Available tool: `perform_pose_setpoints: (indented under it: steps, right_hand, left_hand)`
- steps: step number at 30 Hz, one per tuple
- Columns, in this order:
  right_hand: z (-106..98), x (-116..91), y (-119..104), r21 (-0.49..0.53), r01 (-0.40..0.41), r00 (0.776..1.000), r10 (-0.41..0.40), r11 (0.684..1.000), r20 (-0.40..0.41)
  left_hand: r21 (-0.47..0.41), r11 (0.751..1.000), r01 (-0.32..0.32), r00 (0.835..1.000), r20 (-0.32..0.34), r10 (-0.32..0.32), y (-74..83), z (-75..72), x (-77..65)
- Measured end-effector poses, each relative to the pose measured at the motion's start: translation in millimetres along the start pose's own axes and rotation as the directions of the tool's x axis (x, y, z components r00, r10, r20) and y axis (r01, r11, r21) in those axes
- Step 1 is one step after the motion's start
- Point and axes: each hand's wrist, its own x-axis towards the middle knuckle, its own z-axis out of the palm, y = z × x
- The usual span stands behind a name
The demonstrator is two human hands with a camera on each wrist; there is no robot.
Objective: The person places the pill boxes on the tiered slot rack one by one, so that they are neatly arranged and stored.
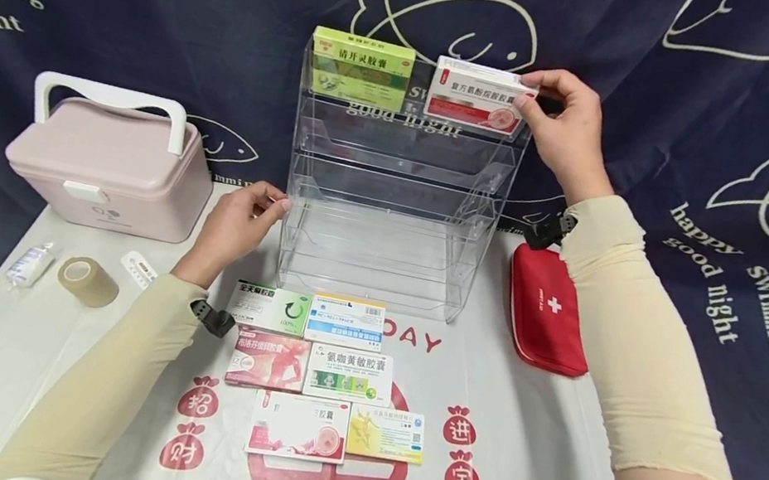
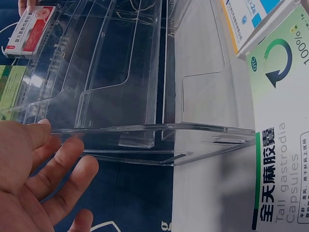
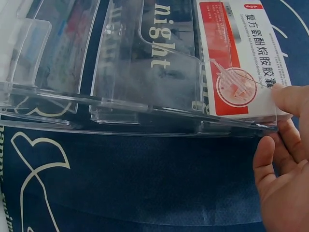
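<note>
Navy fabric (image 1: 261,19) printed with pale fish outlines and the words "happy swimming good night" hangs behind a white table (image 1: 527,439) decorated with red Chinese characters. Toward the table's back edge stands a clear tiered rack (image 1: 400,164).

A person's right hand (image 1: 569,131) pinches the right end of a white-and-red capsule box (image 1: 476,93), thumb on its front face and fingers behind, as the box stands at the right corner of the rack's top tier. A green Qingkailing capsule box (image 1: 359,75) stands at the left corner of that tier. The left hand (image 1: 233,226), fingers relaxed and loosely bent, touches the rack's left side edge with its thumb.

Before the rack's front edge, six boxes lie in three rows of two: a Tall Gastrodia capsule box (image 1: 268,310) beside a blue-and-white box (image 1: 345,324), a pink ibuprofen box (image 1: 267,362) beside a white-and-green box (image 1: 349,375), and a white-and-pink box (image 1: 294,427) beside a yellow-and-white box (image 1: 387,435).

Near the table's back left corner sits a pink case (image 1: 112,167) with a white handle; a tan bandage roll (image 1: 94,285) and a clear-wrapped packet (image 1: 31,265) rest by the left edge. Toward the right edge lies a red first-aid pouch (image 1: 542,315).
</note>
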Motion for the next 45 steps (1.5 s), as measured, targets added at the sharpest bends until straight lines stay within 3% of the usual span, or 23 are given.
perform_pose_setpoints:
  steps: [13,18,22,25,27,29,30,32,36,40,43,45]
  right_hand:
    - [-0.6,-7.7,-5.7,-0.057,0.036,0.998,-0.039,0.998,-0.049]
    - [-1.3,-20.8,-7.7,-0.050,0.074,0.989,-0.080,0.996,-0.126]
    - [1.9,-43.7,-10.4,0.033,0.102,0.983,-0.096,0.994,-0.159]
    - [5.9,-70.7,-7.3,0.089,0.128,0.988,-0.120,0.988,-0.095]
    - [6.9,-91.1,1.8,0.110,0.144,0.989,-0.147,0.983,0.017]
    - [6.3,-113.8,11.7,0.078,0.125,0.975,-0.137,0.989,0.174]
    - [6.2,-124.9,17.2,0.066,0.117,0.955,-0.131,0.991,0.267]
    - [7.5,-147.7,27.2,0.025,0.097,0.890,-0.098,0.995,0.445]
    - [15.4,-194.5,45.0,-0.029,0.068,0.710,-0.028,0.997,0.704]
    - [23.5,-241.3,63.4,-0.069,0.044,0.561,0.032,0.997,0.827]
    - [27.7,-270.2,72.0,-0.130,0.005,0.487,0.111,0.992,0.866]
    - [29.8,-285.1,75.7,-0.171,-0.011,0.455,0.157,0.985,0.876]
  left_hand:
    - [0.000,1.000,0.011,1.000,0.004,-0.011,1.1,0.6,0.2]
    - [0.008,1.000,0.011,1.000,0.008,-0.011,-2.5,0.5,-1.2]
    - [0.012,1.000,0.011,1.000,0.000,-0.011,-4.7,0.0,-1.8]
    - [0.007,1.000,0.010,1.000,-0.005,-0.010,-4.1,0.4,-1.7]
    - [0.000,1.000,0.006,1.000,-0.003,-0.006,-3.5,1.0,-1.4]
    - [-0.005,1.000,0.001,1.000,0.004,-0.001,-2.9,1.3,-0.8]
    - [-0.006,1.000,0.000,1.000,0.006,0.000,-2.7,1.2,-0.6]
    - [-0.004,1.000,0.001,1.000,0.008,-0.001,-3.3,1.5,-0.8]
    - [0.001,1.000,0.003,1.000,0.003,-0.003,-4.2,0.6,-1.1]
    - [-0.004,1.000,0.000,1.000,0.005,0.000,-3.6,0.5,-0.7]
    - [-0.008,1.000,0.000,1.000,0.005,0.000,-3.3,1.6,-0.2]
    - [-0.009,1.000,-0.002,1.000,0.009,0.002,-3.6,2.5,0.5]
